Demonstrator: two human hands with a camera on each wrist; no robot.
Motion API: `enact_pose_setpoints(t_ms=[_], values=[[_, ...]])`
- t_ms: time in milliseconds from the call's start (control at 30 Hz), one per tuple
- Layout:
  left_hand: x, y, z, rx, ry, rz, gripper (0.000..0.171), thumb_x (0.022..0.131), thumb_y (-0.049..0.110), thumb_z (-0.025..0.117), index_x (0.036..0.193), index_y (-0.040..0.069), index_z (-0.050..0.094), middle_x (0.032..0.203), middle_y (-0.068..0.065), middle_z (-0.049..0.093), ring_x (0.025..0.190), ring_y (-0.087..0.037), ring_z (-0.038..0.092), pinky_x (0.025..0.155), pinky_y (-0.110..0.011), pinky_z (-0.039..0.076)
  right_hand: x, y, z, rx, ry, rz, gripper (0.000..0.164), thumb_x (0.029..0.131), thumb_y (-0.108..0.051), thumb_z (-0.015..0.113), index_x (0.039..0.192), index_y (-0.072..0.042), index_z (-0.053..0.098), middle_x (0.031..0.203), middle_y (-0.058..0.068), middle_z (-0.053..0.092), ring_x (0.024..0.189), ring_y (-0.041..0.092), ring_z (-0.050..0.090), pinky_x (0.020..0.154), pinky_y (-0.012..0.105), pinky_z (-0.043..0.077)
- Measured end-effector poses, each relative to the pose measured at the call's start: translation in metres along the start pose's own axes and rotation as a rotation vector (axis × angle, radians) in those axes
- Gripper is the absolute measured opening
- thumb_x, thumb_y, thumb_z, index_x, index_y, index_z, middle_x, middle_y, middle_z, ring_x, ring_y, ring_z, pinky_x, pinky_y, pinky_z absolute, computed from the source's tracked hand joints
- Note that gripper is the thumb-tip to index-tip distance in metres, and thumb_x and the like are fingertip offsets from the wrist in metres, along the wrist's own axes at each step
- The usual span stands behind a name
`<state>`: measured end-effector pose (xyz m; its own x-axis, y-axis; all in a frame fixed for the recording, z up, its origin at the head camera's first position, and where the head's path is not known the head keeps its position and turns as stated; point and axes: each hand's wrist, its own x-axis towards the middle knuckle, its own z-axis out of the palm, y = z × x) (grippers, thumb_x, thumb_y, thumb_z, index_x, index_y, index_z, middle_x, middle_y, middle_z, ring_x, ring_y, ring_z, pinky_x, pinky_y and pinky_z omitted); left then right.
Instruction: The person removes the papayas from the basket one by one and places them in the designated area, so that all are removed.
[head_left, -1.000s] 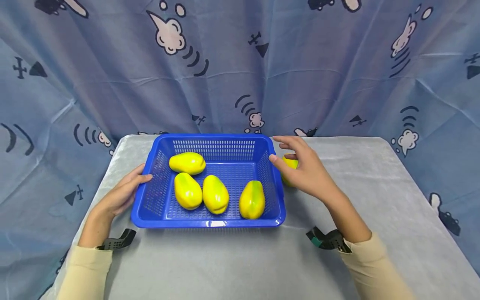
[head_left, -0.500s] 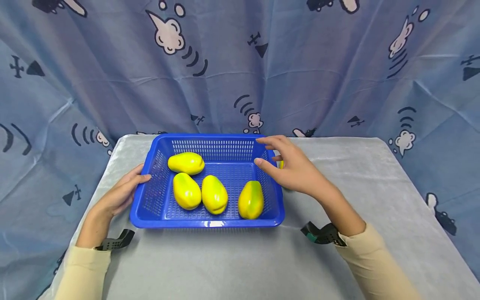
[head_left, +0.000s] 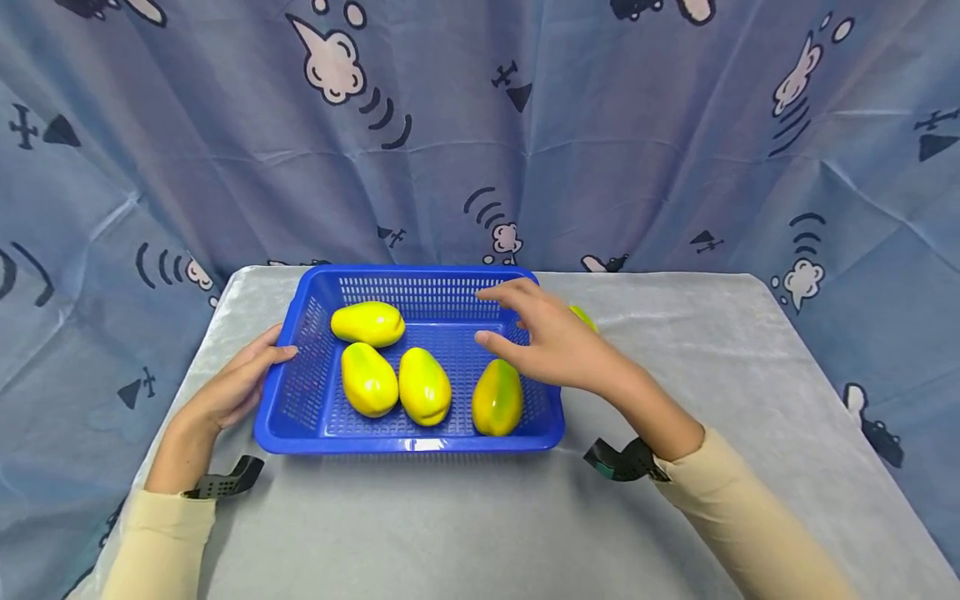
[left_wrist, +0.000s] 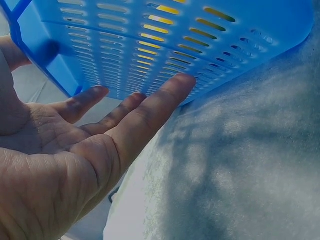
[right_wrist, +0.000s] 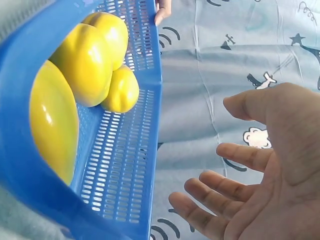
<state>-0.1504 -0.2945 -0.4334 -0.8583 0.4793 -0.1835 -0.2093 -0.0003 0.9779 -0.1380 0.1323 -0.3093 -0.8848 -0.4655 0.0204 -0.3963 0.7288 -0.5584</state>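
A blue slotted plastic basket (head_left: 408, 444) stands on the table, with several yellow-green papayas (head_left: 425, 387) lying in it. My left hand (head_left: 232, 387) holds its left side, thumb over the rim. In the left wrist view the fingers (left_wrist: 150, 112) reach along the slotted outer wall. Over the basket's right part hovers my right hand (head_left: 555, 342), fingers spread and holding nothing; the right wrist view shows its palm (right_wrist: 300, 165) apart from the basket. One more papaya (head_left: 582, 317) lies outside the basket to the right, mostly hidden behind the right hand.
A pale grey cloth covers the table (head_left: 420, 525). Behind it hangs a blue patterned curtain (head_left: 435, 125). Each wrist wears a dark strap-mounted device, the right one (head_left: 622, 460) near the basket's front right corner.
My right hand has moved left from beside the basket's right rim to above its inside. The left hand keeps its hold on the basket, and the papayas inside lie as before.
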Motion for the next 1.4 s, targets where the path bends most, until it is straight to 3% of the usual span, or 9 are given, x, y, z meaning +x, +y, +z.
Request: enact_pose_setpoints(t_ms=[200,600,767,900,1133,1400], values=[[-0.001,0.002,-0.001,-0.012,0.016,-0.01,0.06,0.114,0.018,0.039,0.166,0.006,0.012,0.126,0.005,0.07,0.107,-0.014,0.074,0.086,-0.035,0.066,0.008,-0.004,0.005,-0.002,-0.042,-0.007,0.057,0.101,-0.039,0.07,0.153,-0.019,0.056,0.154,0.009,0.054,0.138,0.03,0.057,0.114,0.055,0.053],[0.003,0.004,-0.002,-0.01,0.008,-0.003,0.06,0.114,0.019,0.04,0.166,0.005,0.012,0.127,0.004,0.069,0.108,-0.014,0.073,0.086,-0.034,0.065,0.01,0.0,0.006,-0.05,-0.129,0.02,0.054,0.1,-0.036,0.072,0.149,-0.018,0.059,0.154,0.011,0.055,0.138,0.031,0.059,0.113,0.055,0.054],[0.003,0.003,0.0,0.003,0.001,-0.002,0.063,0.114,0.019,0.04,0.166,0.002,0.009,0.128,0.004,0.069,0.108,-0.014,0.073,0.087,-0.034,0.065,0.008,0.004,0.004,-0.076,-0.229,-0.067,0.043,0.098,-0.021,0.073,0.14,-0.019,0.066,0.148,0.006,0.06,0.129,0.028,0.063,0.109,0.05,0.057],[0.005,0.004,0.003,0.025,0.005,-0.012,0.066,0.114,0.02,0.04,0.167,0.001,0.006,0.128,0.004,0.068,0.107,-0.013,0.073,0.087,-0.034,0.065,0.007,0.008,0.004,-0.111,-0.304,-0.138,0.039,0.098,-0.018,0.073,0.136,-0.021,0.068,0.142,0.003,0.063,0.121,0.023,0.064,0.107,0.044,0.057],[0.007,0.005,0.005,0.029,0.005,-0.025,0.066,0.114,0.02,0.041,0.167,0.001,0.007,0.128,0.003,0.068,0.108,-0.014,0.073,0.087,-0.035,0.065,0.004,0.012,0.008,-0.147,-0.397,-0.129,0.036,0.097,-0.022,0.076,0.133,-0.026,0.071,0.144,-0.001,0.064,0.134,0.025,0.061,0.116,0.05,0.052],[0.001,0.002,0.002,0.013,0.005,-0.007,0.059,0.114,0.018,0.04,0.165,0.005,0.013,0.127,0.004,0.069,0.108,-0.014,0.073,0.087,-0.035,0.065,0.006,0.012,0.016,-0.206,-0.544,-0.152,0.042,0.094,-0.02,0.078,0.135,-0.022,0.071,0.147,-0.001,0.064,0.134,0.023,0.06,0.12,0.05,0.047]])
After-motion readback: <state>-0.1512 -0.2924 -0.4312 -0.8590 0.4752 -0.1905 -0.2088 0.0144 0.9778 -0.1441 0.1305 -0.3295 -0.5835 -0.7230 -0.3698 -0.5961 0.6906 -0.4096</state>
